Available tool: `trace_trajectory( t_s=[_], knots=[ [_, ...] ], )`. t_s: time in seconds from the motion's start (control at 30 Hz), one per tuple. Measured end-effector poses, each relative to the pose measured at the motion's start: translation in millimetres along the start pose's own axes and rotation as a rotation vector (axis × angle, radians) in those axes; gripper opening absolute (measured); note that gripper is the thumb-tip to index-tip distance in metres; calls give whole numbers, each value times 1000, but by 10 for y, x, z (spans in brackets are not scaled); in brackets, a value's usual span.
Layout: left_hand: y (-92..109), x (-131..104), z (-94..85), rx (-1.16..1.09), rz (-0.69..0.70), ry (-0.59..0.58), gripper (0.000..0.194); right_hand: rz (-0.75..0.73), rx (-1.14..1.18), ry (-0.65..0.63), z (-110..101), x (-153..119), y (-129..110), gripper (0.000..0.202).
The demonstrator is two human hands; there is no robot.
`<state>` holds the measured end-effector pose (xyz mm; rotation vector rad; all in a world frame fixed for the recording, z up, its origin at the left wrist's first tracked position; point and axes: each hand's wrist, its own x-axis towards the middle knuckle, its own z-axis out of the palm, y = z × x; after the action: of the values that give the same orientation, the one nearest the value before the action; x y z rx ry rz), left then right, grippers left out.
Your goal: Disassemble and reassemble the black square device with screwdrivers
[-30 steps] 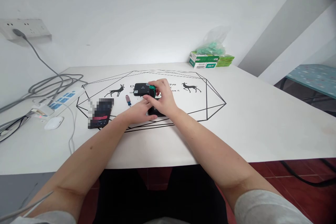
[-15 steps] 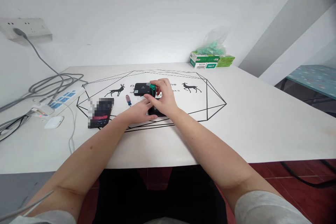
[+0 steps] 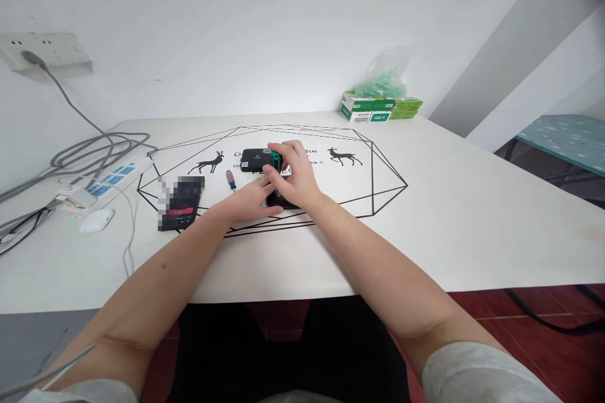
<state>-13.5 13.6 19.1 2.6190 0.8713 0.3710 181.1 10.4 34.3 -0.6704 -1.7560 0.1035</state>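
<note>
My right hand (image 3: 299,177) is closed around the green and black handle of a screwdriver (image 3: 276,160), which stands nearly upright. Its tip is hidden behind my hands, above a black boxy device (image 3: 282,199) lying on the table. Against the left side of that device, my left hand (image 3: 248,200) grips it, thumb along the near edge and fingers on the far side. Just beyond my hands lies a flat black panel (image 3: 254,161) with a small white label. A small screwdriver (image 3: 230,180) with a reddish clear handle rests left of the panel.
A phone (image 3: 183,204), partly pixelated, lies left of my left forearm. Farther left are a white earbud case (image 3: 97,220), a power strip (image 3: 113,181) and coiled grey cables (image 3: 80,154). Green and white boxes (image 3: 367,107) with a plastic bag stand at the back wall.
The screwdriver handle has turned a little in my right fingers, and my right thumb and fingertips have shifted slightly. My left hand and the black device stay in place.
</note>
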Motion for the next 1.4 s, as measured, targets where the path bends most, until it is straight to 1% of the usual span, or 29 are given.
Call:
trace_trajectory(
  t_s=[0.13,0.27,0.37,0.43,0.53,0.63,0.8,1.1,1.3,1.4],
  knots=[
    [0,-1,4,8,-5,20,80,31,-7,22,23,-20,24,40],
    [26,-12,-8,5,-34,7,76,63,40,6,-32,-37,0,38],
    [37,-15,-14,23,-49,-2,74,36,73,-18,-63,-22,-19,34],
    [34,-14,-15,26,-34,-5,76,13,55,-4,-55,-7,-17,33],
    [20,-12,-10,7,-27,-14,80,25,4,18,-14,3,7,38],
    [8,-12,-5,6,-30,-13,82,53,-3,-1,17,-3,25,40],
    [13,-9,-7,24,11,2,80,16,-1,20,5,1,-12,38],
    [26,-8,-15,25,-10,-8,79,22,-30,31,-16,20,-22,39],
    [36,-6,-21,28,-31,-12,79,-22,-30,73,-18,23,-13,38],
    [24,-4,-16,28,-35,-15,80,-2,-45,71,-24,26,-4,39]
  ],
)
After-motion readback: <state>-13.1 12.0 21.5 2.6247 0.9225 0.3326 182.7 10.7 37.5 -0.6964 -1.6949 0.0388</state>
